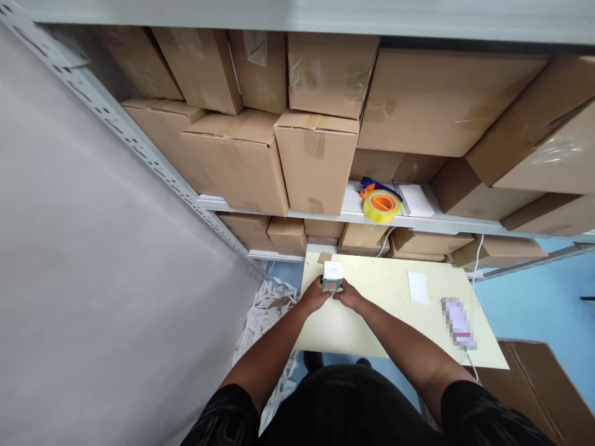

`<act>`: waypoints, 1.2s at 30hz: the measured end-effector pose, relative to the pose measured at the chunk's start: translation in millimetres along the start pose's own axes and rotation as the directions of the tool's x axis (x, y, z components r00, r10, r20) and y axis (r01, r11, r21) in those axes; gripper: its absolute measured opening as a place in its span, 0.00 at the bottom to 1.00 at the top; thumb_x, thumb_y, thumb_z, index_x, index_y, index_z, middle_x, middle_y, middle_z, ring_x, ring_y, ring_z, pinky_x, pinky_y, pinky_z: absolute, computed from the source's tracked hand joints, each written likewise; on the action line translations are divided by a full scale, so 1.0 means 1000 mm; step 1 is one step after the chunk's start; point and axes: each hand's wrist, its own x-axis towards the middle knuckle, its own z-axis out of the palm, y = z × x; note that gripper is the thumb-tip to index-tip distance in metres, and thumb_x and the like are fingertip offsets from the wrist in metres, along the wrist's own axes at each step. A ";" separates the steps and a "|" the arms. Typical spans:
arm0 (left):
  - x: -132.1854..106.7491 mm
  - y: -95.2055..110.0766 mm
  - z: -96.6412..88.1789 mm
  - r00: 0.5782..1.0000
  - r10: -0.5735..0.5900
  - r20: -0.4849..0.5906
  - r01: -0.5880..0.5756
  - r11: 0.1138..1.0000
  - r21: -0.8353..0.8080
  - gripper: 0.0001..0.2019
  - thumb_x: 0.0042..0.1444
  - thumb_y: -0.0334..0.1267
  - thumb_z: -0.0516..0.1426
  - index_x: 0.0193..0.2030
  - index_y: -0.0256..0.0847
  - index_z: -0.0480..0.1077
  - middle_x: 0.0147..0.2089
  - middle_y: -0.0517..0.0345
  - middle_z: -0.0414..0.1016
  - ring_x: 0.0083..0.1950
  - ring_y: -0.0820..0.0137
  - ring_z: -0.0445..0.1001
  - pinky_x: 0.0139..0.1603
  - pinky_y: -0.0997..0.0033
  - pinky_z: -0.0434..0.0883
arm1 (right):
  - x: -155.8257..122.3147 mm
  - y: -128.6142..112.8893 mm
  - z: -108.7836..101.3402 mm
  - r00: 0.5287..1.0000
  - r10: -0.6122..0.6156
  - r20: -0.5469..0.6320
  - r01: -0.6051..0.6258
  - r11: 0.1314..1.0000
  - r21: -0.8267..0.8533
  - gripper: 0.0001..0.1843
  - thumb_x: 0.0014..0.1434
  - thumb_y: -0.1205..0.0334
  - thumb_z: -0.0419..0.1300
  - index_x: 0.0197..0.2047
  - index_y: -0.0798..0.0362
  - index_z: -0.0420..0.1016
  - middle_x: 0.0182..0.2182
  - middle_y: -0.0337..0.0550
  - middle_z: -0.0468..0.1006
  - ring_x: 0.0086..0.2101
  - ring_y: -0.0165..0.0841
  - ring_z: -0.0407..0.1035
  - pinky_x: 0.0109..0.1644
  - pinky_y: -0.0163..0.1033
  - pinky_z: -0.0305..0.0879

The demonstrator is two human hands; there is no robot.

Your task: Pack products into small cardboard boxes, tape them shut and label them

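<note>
Both hands grip a small white and green box (333, 271) above the left part of a pale yellow table (367, 328). My left hand (316, 296) is closed on the box's left side, and my right hand (349, 295) is closed on its right side. The white face of the box points up and away from me, while a green part with a reddish patch shows between the hands. The fingertips behind the box are partly hidden. Just beyond it, a brown scrap (324, 257) lies at the table's far edge.
Metal shelving (432, 224) packed with cardboard boxes (318, 162) stands behind the table. A tape dispenser with yellow tape (382, 207) sits on it. A white card (418, 287) and a blurred phone-like object (459, 323) lie at right. Paper strips (260, 322) cover the floor at left.
</note>
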 end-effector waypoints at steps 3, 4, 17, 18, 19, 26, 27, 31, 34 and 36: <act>0.015 0.002 -0.013 0.999 0.022 -0.029 -0.021 1.000 0.016 0.34 0.51 0.34 0.66 0.65 0.39 0.65 0.59 0.43 0.77 0.56 0.55 0.78 0.60 0.55 0.71 | 0.010 -0.025 0.001 1.000 0.011 -0.021 -0.011 1.000 -0.012 0.37 0.50 0.64 0.66 0.64 0.49 0.67 0.57 0.45 0.78 0.51 0.40 0.75 0.53 0.41 0.69; 0.018 0.002 -0.015 0.999 0.032 -0.028 -0.032 0.999 0.003 0.34 0.51 0.34 0.66 0.66 0.39 0.65 0.60 0.43 0.76 0.56 0.55 0.77 0.60 0.55 0.71 | 0.011 -0.031 -0.001 0.999 0.009 -0.033 -0.010 1.000 -0.021 0.36 0.50 0.63 0.66 0.63 0.48 0.68 0.56 0.44 0.79 0.51 0.40 0.75 0.53 0.41 0.69; -0.081 -0.071 -0.055 0.977 -0.205 -0.057 0.208 0.977 0.048 0.19 0.52 0.49 0.60 0.47 0.41 0.73 0.53 0.47 0.80 0.53 0.56 0.79 0.52 0.61 0.76 | -0.086 -0.176 -0.232 0.374 -0.539 -0.754 0.051 0.824 -0.564 0.18 0.61 0.53 0.60 0.50 0.54 0.76 0.45 0.52 0.80 0.42 0.40 0.71 0.47 0.42 0.64; -0.091 -0.078 -0.057 0.979 -0.198 -0.048 0.201 0.977 0.072 0.17 0.53 0.49 0.59 0.46 0.42 0.73 0.51 0.49 0.81 0.54 0.56 0.79 0.52 0.61 0.76 | -0.076 -0.191 -0.249 0.396 -0.528 -0.751 -0.016 0.814 -0.580 0.20 0.60 0.53 0.61 0.51 0.57 0.76 0.49 0.56 0.79 0.44 0.40 0.70 0.47 0.42 0.63; -0.100 -0.083 -0.059 0.979 -0.197 -0.049 0.201 0.975 0.097 0.16 0.53 0.48 0.58 0.46 0.43 0.74 0.51 0.50 0.81 0.55 0.57 0.79 0.54 0.61 0.75 | -0.064 -0.204 -0.261 0.475 -0.484 -0.735 -0.082 0.807 -0.585 0.21 0.59 0.53 0.62 0.50 0.59 0.76 0.49 0.59 0.78 0.43 0.39 0.69 0.45 0.42 0.62; -0.124 -0.077 -0.059 0.983 -0.177 -0.053 0.184 0.938 0.294 0.12 0.58 0.42 0.54 0.46 0.44 0.73 0.51 0.55 0.82 0.55 0.62 0.79 0.59 0.67 0.71 | -0.021 -0.220 -0.279 0.706 -0.316 -0.634 -0.153 0.806 -0.572 0.15 0.59 0.55 0.65 0.36 0.61 0.75 0.31 0.43 0.79 0.27 0.26 0.59 0.36 0.36 0.53; -0.125 -0.073 -0.058 0.985 -0.165 -0.046 0.171 0.931 0.322 0.12 0.59 0.41 0.54 0.46 0.45 0.72 0.51 0.55 0.81 0.55 0.63 0.79 0.58 0.67 0.71 | -0.028 -0.215 -0.278 0.699 -0.321 -0.639 -0.151 0.807 -0.571 0.17 0.60 0.53 0.65 0.38 0.62 0.75 0.33 0.45 0.79 0.28 0.25 0.59 0.36 0.36 0.53; -0.123 -0.062 -0.052 0.989 -0.150 0.002 0.138 0.911 0.389 0.11 0.60 0.38 0.54 0.48 0.44 0.72 0.52 0.54 0.80 0.52 0.64 0.79 0.55 0.69 0.71 | -0.076 -0.181 -0.270 0.631 -0.343 -0.696 -0.159 0.820 -0.549 0.21 0.64 0.49 0.61 0.44 0.62 0.76 0.36 0.51 0.80 0.30 0.29 0.65 0.35 0.36 0.52; -0.118 -0.059 -0.048 0.989 -0.143 0.029 0.118 0.900 0.420 0.10 0.60 0.36 0.55 0.47 0.43 0.72 0.50 0.54 0.80 0.50 0.65 0.79 0.53 0.70 0.71 | -0.119 -0.131 -0.248 0.605 -0.308 -0.734 -0.180 0.845 -0.503 0.19 0.64 0.48 0.61 0.44 0.57 0.76 0.33 0.48 0.80 0.31 0.34 0.68 0.33 0.36 0.54; -0.115 -0.055 -0.045 0.992 -0.120 0.042 0.090 0.896 0.435 0.10 0.61 0.35 0.55 0.48 0.42 0.72 0.50 0.53 0.80 0.50 0.65 0.79 0.53 0.69 0.71 | -0.142 -0.082 -0.225 0.634 -0.237 -0.736 -0.181 0.880 -0.439 0.17 0.64 0.48 0.60 0.45 0.54 0.75 0.32 0.46 0.80 0.31 0.35 0.70 0.33 0.35 0.55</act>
